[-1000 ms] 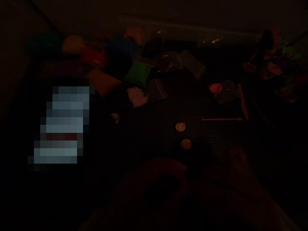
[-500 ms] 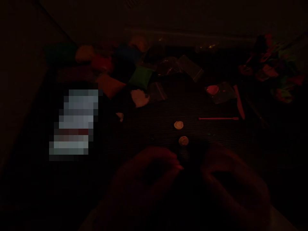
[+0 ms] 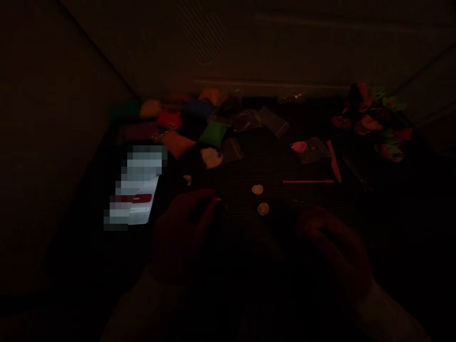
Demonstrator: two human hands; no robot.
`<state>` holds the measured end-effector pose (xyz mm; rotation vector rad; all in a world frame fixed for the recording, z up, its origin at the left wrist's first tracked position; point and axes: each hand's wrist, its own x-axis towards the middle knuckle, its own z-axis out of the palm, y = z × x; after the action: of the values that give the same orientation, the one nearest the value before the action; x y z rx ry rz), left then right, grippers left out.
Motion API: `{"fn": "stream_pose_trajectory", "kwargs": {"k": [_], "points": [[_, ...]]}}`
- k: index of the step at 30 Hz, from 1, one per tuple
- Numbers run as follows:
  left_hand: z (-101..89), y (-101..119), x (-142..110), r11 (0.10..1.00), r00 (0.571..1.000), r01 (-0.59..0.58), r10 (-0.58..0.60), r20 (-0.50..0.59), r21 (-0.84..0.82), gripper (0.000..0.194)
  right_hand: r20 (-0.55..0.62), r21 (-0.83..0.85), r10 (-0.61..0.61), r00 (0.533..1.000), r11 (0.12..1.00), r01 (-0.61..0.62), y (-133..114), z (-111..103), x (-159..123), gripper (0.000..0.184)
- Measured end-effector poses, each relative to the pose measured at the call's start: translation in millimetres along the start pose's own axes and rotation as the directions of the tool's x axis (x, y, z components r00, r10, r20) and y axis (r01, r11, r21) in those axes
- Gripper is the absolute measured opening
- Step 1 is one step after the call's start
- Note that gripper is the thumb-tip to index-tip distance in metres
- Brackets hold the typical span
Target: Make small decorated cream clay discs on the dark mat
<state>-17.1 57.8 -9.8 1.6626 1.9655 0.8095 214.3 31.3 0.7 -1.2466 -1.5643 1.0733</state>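
Observation:
The scene is very dark. My left hand (image 3: 180, 230) is closed, thumb and fingertips pinched together, and whatever is in the pinch is too small and dim to name. It is just right of a lit phone (image 3: 142, 190) and below a small pale scrap of clay (image 3: 187, 180). My right hand (image 3: 333, 244) is curled closed over the dark ribbed table (image 3: 242, 228); what its fingertips hold, if anything, is lost in shadow. Between the hands lie two small pale discs, a farther disc (image 3: 257, 189) and a nearer disc (image 3: 263, 209).
A pink stick tool (image 3: 308, 181) and a pink plastic knife (image 3: 334, 161) lie at right, near a clear bag with a pink lump (image 3: 299, 147). Packets of coloured clay, including a green packet (image 3: 213, 134), line the back left. A colourful pile (image 3: 377, 121) sits back right.
My left hand has moved left, away from my right hand and towards the phone. The camera view has tilted up, showing more wall. The discs appear to lie as before.

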Motion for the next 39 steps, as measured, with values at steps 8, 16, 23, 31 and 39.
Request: {"fn": "stream_pose_trajectory", "kwargs": {"k": [8, 16, 23, 31, 39], "points": [[8.9, -10.4, 5.1, 0.966, 0.983, -0.181, 0.179, 0.031, 0.183, 0.024, -0.083, 0.034, 0.18, 0.98, 0.984, -0.177, 1.9, 1.3, 7.8, 0.01], [-0.4, 31.5, -19.3, 0.971, 0.97, -0.237, 0.238, 0.038, -0.035, 0.018, -0.036, 0.12, 0.257, 0.966, 0.96, -0.251, -4.9, 7.8, 10.8, 0.011], [5.5, 55.1, -35.4, 0.903, 0.908, -0.419, 0.416, -0.049, -0.093, 0.027, -0.006, -0.082, 0.095, 0.995, 0.992, -0.095, -12.2, 16.9, 7.1, 0.014], [14.2, 51.1, -42.5, 0.816, 0.799, -0.574, 0.578, -0.166, 0.076, 0.031, 0.002, -0.145, 0.036, 0.999, 0.989, -0.035, -18.2, 18.5, 4.6, 0.014], [11.7, 45.9, -42.7, 0.757, 0.746, -0.651, 0.651, -0.139, 0.056, 0.031, 0.022, -0.102, 0.047, 0.999, 0.994, -0.045, -20.1, 20.9, 4.9, 0.019]]}}
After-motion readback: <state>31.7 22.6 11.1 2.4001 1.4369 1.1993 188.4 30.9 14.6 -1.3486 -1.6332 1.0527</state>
